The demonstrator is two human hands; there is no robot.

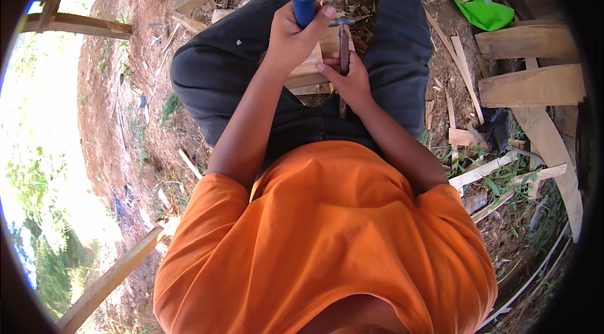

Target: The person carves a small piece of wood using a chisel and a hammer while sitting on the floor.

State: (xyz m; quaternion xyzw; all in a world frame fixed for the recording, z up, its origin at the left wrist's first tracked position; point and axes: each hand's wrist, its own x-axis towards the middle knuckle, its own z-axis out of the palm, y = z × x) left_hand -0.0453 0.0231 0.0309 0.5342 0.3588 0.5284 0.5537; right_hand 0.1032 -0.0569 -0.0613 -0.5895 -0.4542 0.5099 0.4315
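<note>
My left hand (290,35) is wrapped round the thick blue handle of a chisel (304,8), its round capped end pointing up. The blade is hidden below the hand. My right hand (352,81) grips a hammer (344,44) by its dark brown handle. The hammer's small metal head, pointed at one end, lies just right of the chisel handle. Between my legs, under both hands, is a pale wooden piece (307,68), partly covered by hands and tools.
My dark trousered legs (217,76) are bent around the work. Wooden boards (531,85) are stacked at the right, near a bright green bag (481,10). Offcuts and chips litter the dirt ground (151,70). A long wooden pole (110,277) slants at lower left.
</note>
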